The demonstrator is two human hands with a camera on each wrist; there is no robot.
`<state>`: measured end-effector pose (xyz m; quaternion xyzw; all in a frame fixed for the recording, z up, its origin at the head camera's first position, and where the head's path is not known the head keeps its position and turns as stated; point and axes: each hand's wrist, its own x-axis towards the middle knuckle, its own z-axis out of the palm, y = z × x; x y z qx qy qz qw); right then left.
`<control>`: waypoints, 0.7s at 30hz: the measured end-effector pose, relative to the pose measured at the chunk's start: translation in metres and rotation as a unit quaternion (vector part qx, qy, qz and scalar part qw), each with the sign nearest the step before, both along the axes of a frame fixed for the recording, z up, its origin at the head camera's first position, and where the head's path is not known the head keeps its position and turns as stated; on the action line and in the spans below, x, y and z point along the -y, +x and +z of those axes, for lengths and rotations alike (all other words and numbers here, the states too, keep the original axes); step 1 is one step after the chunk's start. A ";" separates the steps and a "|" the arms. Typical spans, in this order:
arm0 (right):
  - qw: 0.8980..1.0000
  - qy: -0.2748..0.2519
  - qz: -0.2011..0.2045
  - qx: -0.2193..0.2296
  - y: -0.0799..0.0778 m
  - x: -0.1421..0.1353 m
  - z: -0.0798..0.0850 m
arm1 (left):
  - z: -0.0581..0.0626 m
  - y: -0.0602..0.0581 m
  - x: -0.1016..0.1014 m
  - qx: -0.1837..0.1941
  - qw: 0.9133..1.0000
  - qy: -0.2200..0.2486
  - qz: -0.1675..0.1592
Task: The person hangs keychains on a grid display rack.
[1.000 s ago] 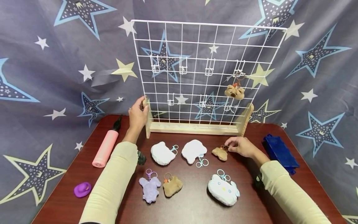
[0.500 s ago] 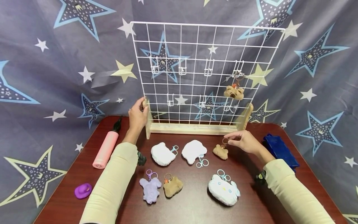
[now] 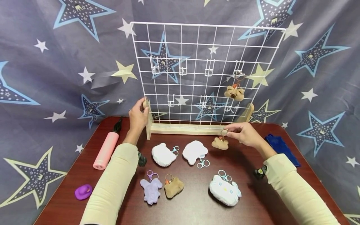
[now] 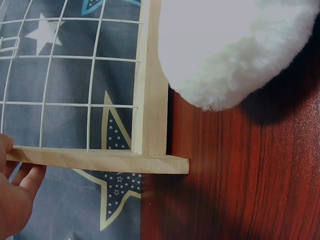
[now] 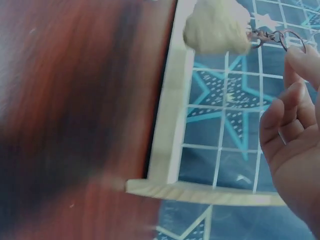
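Between thumb and forefinger my right hand [image 3: 243,133] pinches the metal ring [image 5: 292,41] of a brown plush keychain [image 3: 220,143]. The plush hangs below the ring, off the table, in front of the rack's wooden base bar. My left hand [image 3: 138,115] grips the left wooden upright [image 4: 100,161] of the white wire grid rack [image 3: 209,25]. From an upper right hook of the grid hangs another brown plush bear keychain [image 3: 234,92]. Several other wire hooks on the grid, such as the upper left hook [image 3: 155,69], carry nothing.
On the table lie two white plush keychains [image 3: 164,155] near the rack, a purple plush keychain [image 3: 151,190], a brown one [image 3: 173,187] and a white-faced one [image 3: 225,190]. A pink pump [image 3: 106,150] and purple hat-shaped item [image 3: 83,191] lie left, a blue tray [image 3: 281,150] right.
My right hand has lifted the brown plush keychain by its ring from the table and moved it slightly up toward the rack. The left hand stays on the upright.
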<state>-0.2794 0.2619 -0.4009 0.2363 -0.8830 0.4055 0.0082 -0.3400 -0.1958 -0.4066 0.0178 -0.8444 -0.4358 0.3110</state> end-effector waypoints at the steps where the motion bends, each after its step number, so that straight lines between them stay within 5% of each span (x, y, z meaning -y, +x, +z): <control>1: 1.000 -0.008 0.004 0.007 0.000 0.002 0.004 | 0.000 0.000 0.000 -0.001 1.000 0.000 0.001; 21: 0.995 -0.051 -0.002 -0.085 -0.010 0.044 0.083 | -0.002 0.001 0.000 0.001 1.000 0.003 0.002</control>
